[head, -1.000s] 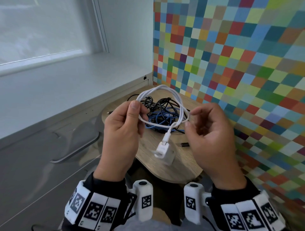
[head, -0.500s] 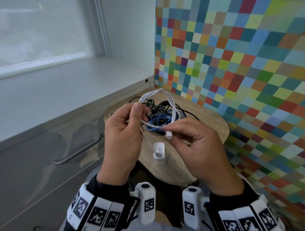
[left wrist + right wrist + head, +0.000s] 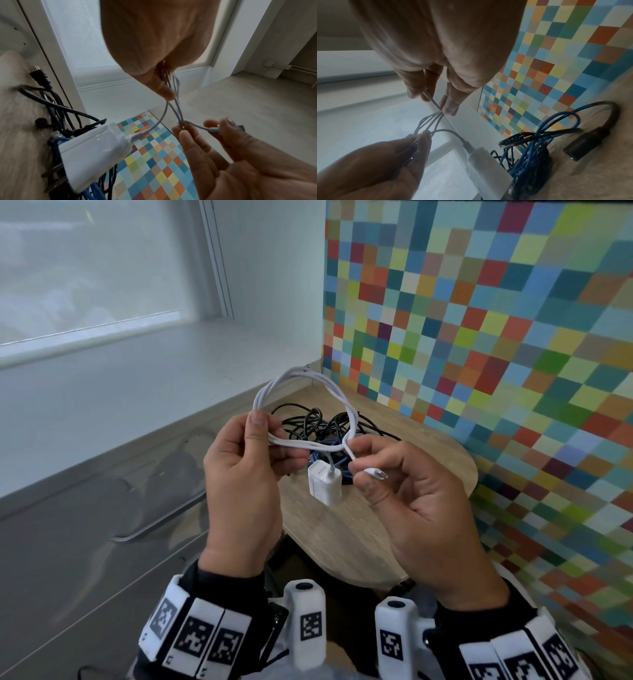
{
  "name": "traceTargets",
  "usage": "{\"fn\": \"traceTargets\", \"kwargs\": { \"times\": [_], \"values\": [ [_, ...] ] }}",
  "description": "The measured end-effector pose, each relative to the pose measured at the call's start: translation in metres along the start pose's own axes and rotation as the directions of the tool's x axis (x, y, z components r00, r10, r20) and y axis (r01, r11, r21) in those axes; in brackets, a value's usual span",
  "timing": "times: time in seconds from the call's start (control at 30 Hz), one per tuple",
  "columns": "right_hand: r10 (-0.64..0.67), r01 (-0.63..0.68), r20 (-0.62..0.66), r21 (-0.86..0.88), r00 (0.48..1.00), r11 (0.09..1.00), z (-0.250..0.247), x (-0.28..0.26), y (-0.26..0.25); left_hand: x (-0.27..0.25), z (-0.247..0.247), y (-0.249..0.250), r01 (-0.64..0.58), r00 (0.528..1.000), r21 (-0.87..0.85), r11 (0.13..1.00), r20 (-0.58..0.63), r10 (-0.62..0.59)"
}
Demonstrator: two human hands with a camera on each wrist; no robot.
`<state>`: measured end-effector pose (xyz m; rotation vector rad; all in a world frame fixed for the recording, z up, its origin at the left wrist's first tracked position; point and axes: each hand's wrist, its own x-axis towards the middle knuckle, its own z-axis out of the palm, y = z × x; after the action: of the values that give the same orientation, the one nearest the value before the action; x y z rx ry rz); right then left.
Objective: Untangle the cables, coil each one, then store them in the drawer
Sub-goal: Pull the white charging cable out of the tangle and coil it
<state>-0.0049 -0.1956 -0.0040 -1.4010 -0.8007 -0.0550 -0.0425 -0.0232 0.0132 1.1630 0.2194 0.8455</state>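
A white cable [image 3: 301,378] is looped in the air above a small wooden table [image 3: 346,529]. My left hand [image 3: 246,470] pinches the gathered loops [image 3: 171,83] between thumb and fingers. My right hand [image 3: 411,494] pinches the cable's free end by its plug [image 3: 375,473], wrapped across the loops. A white charger block [image 3: 323,486] hangs from the cable's other end, seen close in the left wrist view [image 3: 92,152]. Behind the hands a tangle of black cables [image 3: 308,422] and a blue cable [image 3: 537,146] lies on the table.
A grey drawer front with a curved handle [image 3: 161,525] stands to the left, closed. A white window sill [image 3: 120,385] runs above it. A wall of coloured squares [image 3: 496,337] borders the table on the right. A black plug [image 3: 583,146] lies on the table.
My right hand has brought the cable's free end round across the loops, toward the left hand. The charger block has swung up closer to the hands.
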Motion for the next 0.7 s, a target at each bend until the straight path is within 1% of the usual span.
{"fn": "traceTargets", "kwargs": {
  "times": [0.1, 0.17, 0.23, 0.3, 0.43, 0.5, 0.57, 0.63, 0.7],
  "values": [
    [0.010, -0.011, -0.019, -0.043, 1.000, 0.999, -0.002, 0.003, 0.002, -0.002, 0.003, -0.002, 0.029, 0.999, -0.030, 0.999, 0.024, -0.028],
    [-0.019, 0.011, -0.037, -0.181, 0.999, 0.983, -0.004, 0.005, 0.005, -0.004, 0.005, -0.004, 0.050, 0.997, -0.039, 0.998, 0.056, -0.048],
    [-0.068, 0.054, -0.025, -0.366, 0.997, 0.929, -0.004, 0.006, 0.008, -0.007, 0.008, -0.005, 0.067, 0.994, -0.047, 0.997, 0.086, -0.063],
    [-0.114, 0.095, -0.012, -0.470, 0.993, 0.877, -0.005, 0.007, 0.010, -0.008, 0.009, -0.005, 0.078, 0.991, -0.045, 0.996, 0.109, -0.072],
    [-0.214, 0.203, 0.039, -0.526, 0.976, 0.826, -0.008, 0.009, 0.012, -0.008, 0.007, -0.005, 0.067, 0.986, -0.017, 0.998, 0.155, -0.063],
    [-0.222, 0.220, 0.065, -0.557, 0.973, 0.801, -0.010, 0.011, 0.012, -0.009, 0.007, -0.004, 0.062, 0.982, -0.005, 0.998, 0.181, -0.060],
    [-0.197, 0.203, 0.072, -0.568, 0.978, 0.797, -0.010, 0.011, 0.013, -0.010, 0.008, -0.004, 0.055, 0.975, 0.011, 0.998, 0.217, -0.056],
    [-0.165, 0.166, 0.051, -0.548, 0.985, 0.820, -0.009, 0.011, 0.013, -0.011, 0.009, -0.005, 0.041, 0.964, 0.033, 0.999, 0.260, -0.048],
    [-0.143, 0.133, 0.026, -0.556, 0.989, 0.821, -0.007, 0.011, 0.011, -0.013, 0.009, -0.005, 0.030, 0.953, 0.045, 0.999, 0.301, -0.042]
  ]
}}
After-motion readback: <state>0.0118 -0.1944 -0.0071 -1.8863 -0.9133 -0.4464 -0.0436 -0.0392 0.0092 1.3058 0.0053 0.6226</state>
